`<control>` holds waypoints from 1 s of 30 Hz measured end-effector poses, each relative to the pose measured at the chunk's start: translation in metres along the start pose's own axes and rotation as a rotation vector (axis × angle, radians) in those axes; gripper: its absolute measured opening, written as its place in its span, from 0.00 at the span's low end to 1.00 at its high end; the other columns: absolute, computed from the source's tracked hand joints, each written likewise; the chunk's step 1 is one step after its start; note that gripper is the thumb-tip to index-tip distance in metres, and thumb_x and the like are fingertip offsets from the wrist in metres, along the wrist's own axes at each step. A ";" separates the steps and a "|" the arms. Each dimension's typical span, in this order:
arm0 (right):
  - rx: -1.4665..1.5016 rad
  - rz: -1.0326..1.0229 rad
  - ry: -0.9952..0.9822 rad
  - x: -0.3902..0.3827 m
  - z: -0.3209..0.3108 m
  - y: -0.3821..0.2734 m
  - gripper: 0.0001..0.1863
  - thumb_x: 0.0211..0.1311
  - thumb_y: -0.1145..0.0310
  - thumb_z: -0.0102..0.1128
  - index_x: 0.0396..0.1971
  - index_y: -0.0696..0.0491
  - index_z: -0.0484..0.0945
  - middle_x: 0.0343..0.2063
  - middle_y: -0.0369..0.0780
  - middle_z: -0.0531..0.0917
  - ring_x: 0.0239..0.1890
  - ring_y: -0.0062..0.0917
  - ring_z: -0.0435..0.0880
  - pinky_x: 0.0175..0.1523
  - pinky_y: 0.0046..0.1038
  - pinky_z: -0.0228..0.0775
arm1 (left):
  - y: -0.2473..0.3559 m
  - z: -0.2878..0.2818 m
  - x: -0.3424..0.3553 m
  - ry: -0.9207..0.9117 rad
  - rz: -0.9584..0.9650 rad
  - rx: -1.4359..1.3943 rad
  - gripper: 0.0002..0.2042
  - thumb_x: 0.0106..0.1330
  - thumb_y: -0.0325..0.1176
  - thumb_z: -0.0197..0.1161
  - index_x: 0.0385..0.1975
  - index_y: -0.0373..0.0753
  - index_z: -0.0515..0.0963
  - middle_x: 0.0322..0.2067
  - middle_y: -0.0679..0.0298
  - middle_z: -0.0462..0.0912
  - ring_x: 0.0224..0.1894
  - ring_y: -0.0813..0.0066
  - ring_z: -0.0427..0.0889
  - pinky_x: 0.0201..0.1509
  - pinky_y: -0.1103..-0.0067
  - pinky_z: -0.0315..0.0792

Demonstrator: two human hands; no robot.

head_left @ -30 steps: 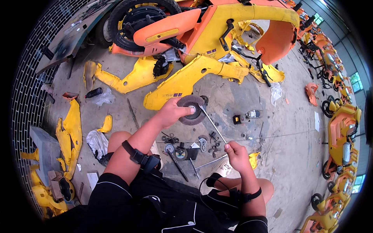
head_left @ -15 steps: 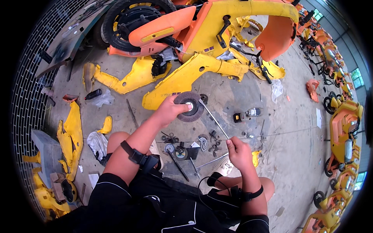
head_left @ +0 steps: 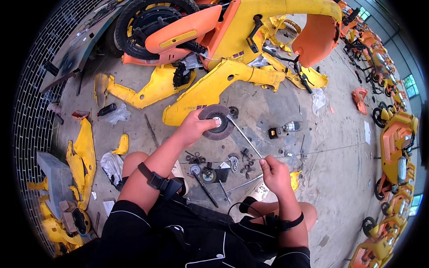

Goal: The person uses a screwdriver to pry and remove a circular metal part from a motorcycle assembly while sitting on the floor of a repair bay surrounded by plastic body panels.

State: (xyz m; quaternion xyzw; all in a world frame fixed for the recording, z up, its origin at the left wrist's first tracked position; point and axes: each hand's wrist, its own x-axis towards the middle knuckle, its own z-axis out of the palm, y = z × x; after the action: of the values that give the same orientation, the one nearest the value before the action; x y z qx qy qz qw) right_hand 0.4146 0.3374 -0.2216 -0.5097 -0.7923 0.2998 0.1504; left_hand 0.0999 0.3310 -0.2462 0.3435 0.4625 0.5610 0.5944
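Note:
My left hand (head_left: 194, 127) is closed on a round brown-grey abrasive flap disc (head_left: 226, 126), its thumb pressed on the pale hub and the other fingers hidden underneath. My right hand (head_left: 276, 174) is wrapped round the near end of a thin metal rod (head_left: 246, 139), so any handle is covered. The rod slants up and left, and its far tip appears to meet the right edge of the disc. Just beyond the disc, a small dark gear-like part (head_left: 233, 110) lies on the concrete floor.
Between my legs lie several rings and small metal parts (head_left: 195, 157) and a dark bar (head_left: 206, 191). A cordless drill (head_left: 279, 132) rests to the right. Yellow panels (head_left: 210, 87) and a tipped orange-yellow scooter (head_left: 268, 11) lie ahead. More scooters (head_left: 393, 143) line the right side.
Both hands keep their grips and almost the same place. The rod's tip has moved slightly left and down along with the disc; the whole view has shifted a little.

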 end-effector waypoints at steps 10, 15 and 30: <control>0.092 0.047 -0.032 -0.006 0.008 0.001 0.14 0.72 0.61 0.59 0.31 0.56 0.77 0.19 0.48 0.78 0.22 0.44 0.78 0.30 0.40 0.69 | -0.004 0.003 -0.007 -0.009 -0.041 0.023 0.17 0.68 0.26 0.64 0.57 0.34 0.78 0.47 0.65 0.85 0.47 0.79 0.83 0.55 0.77 0.77; 0.353 0.059 -0.147 -0.012 0.013 0.008 0.17 0.76 0.60 0.55 0.30 0.58 0.77 0.16 0.38 0.75 0.19 0.23 0.75 0.26 0.28 0.63 | 0.002 0.000 -0.009 -0.078 -0.035 -0.040 0.18 0.67 0.26 0.65 0.57 0.35 0.78 0.47 0.65 0.85 0.48 0.78 0.83 0.57 0.77 0.76; 1.551 0.287 -0.176 0.010 -0.022 0.008 0.21 0.80 0.51 0.41 0.29 0.51 0.68 0.15 0.34 0.65 0.09 0.20 0.61 0.14 0.26 0.61 | -0.025 0.014 -0.008 -0.153 -0.094 -0.242 0.20 0.64 0.25 0.66 0.56 0.33 0.76 0.49 0.62 0.84 0.51 0.71 0.83 0.62 0.72 0.74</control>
State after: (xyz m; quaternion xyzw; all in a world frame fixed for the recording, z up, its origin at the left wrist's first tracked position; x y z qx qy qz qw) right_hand 0.4280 0.3561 -0.2104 -0.3311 -0.2928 0.8220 0.3591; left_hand 0.1221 0.3210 -0.2636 0.2891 0.3606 0.5563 0.6906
